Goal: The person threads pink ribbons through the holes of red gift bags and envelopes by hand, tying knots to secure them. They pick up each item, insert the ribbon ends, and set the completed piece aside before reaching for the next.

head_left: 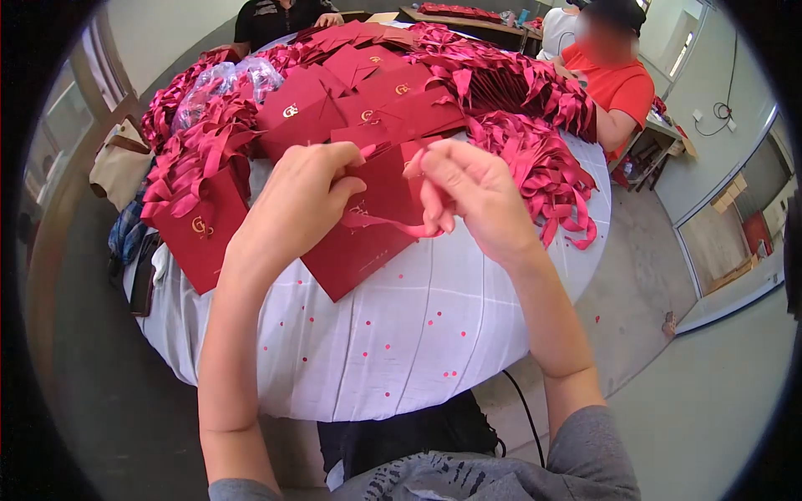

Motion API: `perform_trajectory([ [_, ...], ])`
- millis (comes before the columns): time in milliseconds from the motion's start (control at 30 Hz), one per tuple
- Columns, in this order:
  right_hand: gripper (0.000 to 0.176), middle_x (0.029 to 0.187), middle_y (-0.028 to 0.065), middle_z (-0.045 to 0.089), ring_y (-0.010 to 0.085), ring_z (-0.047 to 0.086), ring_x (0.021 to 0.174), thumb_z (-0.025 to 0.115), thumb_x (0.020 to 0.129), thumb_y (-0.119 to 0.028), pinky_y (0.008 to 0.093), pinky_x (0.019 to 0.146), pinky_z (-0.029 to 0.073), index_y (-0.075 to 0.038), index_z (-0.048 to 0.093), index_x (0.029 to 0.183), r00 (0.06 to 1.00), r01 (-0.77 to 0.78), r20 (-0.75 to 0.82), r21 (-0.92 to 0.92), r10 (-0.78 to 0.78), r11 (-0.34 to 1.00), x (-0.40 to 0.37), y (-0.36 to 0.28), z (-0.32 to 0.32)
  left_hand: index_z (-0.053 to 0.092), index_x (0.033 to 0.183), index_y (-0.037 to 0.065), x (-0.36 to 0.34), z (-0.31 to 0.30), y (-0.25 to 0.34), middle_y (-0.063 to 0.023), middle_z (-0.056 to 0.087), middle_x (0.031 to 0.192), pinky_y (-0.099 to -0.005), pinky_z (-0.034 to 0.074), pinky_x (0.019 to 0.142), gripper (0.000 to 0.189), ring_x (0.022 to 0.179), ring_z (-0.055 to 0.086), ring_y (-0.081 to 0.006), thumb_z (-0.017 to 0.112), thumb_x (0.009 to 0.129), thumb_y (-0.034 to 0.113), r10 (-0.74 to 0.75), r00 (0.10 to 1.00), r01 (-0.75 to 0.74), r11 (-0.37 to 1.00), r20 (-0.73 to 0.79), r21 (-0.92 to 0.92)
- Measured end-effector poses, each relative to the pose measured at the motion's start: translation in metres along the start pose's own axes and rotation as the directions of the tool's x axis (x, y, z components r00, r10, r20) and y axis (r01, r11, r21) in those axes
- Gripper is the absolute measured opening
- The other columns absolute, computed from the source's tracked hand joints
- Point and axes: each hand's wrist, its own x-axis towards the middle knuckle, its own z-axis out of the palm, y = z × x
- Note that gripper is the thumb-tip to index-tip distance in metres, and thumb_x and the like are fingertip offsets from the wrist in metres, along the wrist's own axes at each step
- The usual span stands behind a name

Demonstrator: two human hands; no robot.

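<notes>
A dark red paper bag (380, 238) with a gold emblem tilts in front of me above the white cloth. My left hand (305, 196) has its fingers curled at the bag's upper left edge, thumb and forefinger closed together there. A pink-red ribbon (393, 224) loops across the bag's front towards my right hand (472, 188). The right fingers are pinched and bent around the ribbon near the bag's upper right corner. Part of the bag's top is hidden by my hands.
Piled red bags (292, 108) and heaped ribbons (543, 171) cover the table's far half. Another red bag (196, 238) lies at left, near clear plastic wrapping (221, 88). Small red dots dot the tablecloth (409, 334). A person in red (631, 88) sits at far right; another person (276, 21) is opposite.
</notes>
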Motion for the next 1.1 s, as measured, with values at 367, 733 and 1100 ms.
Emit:
perform_trajectory([
  [367,0.021,0.055,0.0034,0.056,0.0056,0.05,0.044,0.052,0.094,-0.015,0.0195,0.041,0.04,0.002,0.057,0.083,0.986,-0.099,-0.15,-0.223,0.066,0.97,-0.004,0.018,0.021,0.06,0.093,-0.006,0.005,0.014,-0.023,-0.0002,0.06,0.077,-0.0233,0.045,0.069,0.01,0.075,0.052,-0.0061,0.055,0.086,-0.002,-0.055,0.99,0.121,0.821,0.133,-0.557],
  [733,0.018,0.055,0.0033,0.057,0.0048,0.052,0.046,0.055,0.09,-0.009,0.0202,0.04,0.041,0.001,0.056,0.076,0.964,-0.038,-0.261,-0.356,-0.06,0.934,-0.007,0.016,0.03,0.058,0.099,-0.003,0.002,0.018,-0.029,0.0007,0.06,0.087,-0.0193,0.044,0.074,0.012,0.08,0.053,-0.0037,0.053,0.089,0.0,-0.079,0.975,0.204,0.681,0.206,-0.704],
  [1100,0.015,0.06,0.0003,0.057,0.0029,0.053,0.05,0.056,0.091,-0.008,0.0177,0.041,0.04,0.001,0.057,0.079,0.952,0.044,-0.229,-0.558,-0.204,0.829,-0.007,0.035,0.028,0.059,0.101,-0.002,-0.001,0.017,-0.026,0.0024,0.061,0.091,-0.0189,0.044,0.077,0.014,0.083,0.054,-0.0029,0.055,0.089,0.002,-0.076,0.974,0.208,0.669,0.213,-0.714],
])
